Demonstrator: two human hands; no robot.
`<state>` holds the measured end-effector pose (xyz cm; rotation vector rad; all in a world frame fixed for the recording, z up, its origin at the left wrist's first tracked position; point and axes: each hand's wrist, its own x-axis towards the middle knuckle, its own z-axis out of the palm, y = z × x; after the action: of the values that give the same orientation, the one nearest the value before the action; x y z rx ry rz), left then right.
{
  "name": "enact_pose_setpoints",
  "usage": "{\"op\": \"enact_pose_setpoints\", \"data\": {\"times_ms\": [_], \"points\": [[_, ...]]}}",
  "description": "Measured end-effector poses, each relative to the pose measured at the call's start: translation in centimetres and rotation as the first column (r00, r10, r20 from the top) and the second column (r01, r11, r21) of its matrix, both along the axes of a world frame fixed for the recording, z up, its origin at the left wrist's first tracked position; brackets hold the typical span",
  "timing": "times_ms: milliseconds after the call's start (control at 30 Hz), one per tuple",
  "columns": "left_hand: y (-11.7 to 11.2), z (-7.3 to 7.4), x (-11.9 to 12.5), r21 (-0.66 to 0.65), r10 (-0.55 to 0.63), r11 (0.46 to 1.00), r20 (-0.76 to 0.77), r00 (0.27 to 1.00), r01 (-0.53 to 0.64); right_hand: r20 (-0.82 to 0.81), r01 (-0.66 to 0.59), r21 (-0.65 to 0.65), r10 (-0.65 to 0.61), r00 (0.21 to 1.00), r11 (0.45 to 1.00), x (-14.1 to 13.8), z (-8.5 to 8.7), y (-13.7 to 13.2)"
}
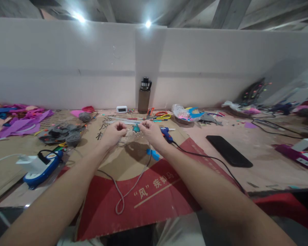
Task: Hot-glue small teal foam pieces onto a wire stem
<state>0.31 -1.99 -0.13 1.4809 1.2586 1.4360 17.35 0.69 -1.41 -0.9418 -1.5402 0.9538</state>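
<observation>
My right hand point(152, 133) has its fingers closed at the edge of a small teal star-like piece point(136, 128), holding it above the cardboard. Just left of that piece, my left hand point(115, 132) is pinched; whatever is between its fingertips is too small to make out. Below both hands lies a red and brown cardboard sheet point(105, 212). A grey cord point(123, 196) loops across it. Bright blue cut pieces point(153, 154) rest under my right wrist. A blue glue gun point(166, 134) lies beside my right hand, partly hidden by it.
A dark bottle point(144, 97) stands at the back, near scissors point(164, 115). To the right are a black phone point(229, 151) and a bowl of scraps point(186, 116). On the left lie a blue power strip point(43, 169), grey fuzzy bundles point(60, 133) and purple felt point(25, 124).
</observation>
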Motion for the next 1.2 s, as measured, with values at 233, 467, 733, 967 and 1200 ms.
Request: {"op": "enact_pose_setpoints", "data": {"times_ms": [233, 467, 733, 967, 1200], "points": [[-0.57, 0.31, 0.34, -0.031, -0.025, 0.999, -0.051, 0.998, 0.024, -0.020, -0.001, 0.008, 0.002, 1.000, 1.000, -0.09, -0.08, 0.16], [-0.57, 0.13, 0.36, -0.063, -0.065, 0.996, 0.003, 0.998, 0.065, -0.027, -0.013, 0.007, 0.013, 1.000, 1.000, 0.08, 0.21, 0.04], [-0.08, -0.37, 0.15, -0.030, -0.007, 1.000, -0.018, 1.000, 0.006, -0.008, -0.018, 0.017, 0.019, 1.000, 1.000, -0.02, -0.18, 0.18], [0.08, -0.18, -0.34, -0.030, 0.031, 0.999, -0.049, 0.998, -0.033, 0.062, -0.062, 0.060, 0.058, 0.996, 0.996, -0.27, -0.71, 0.04], [0.07, -0.26, -0.20, -0.065, 0.010, 0.998, -0.010, 1.000, -0.011, 0.055, -0.074, 0.052, 0.071, 0.996, 0.996, -0.31, -0.27, -0.25]]}}
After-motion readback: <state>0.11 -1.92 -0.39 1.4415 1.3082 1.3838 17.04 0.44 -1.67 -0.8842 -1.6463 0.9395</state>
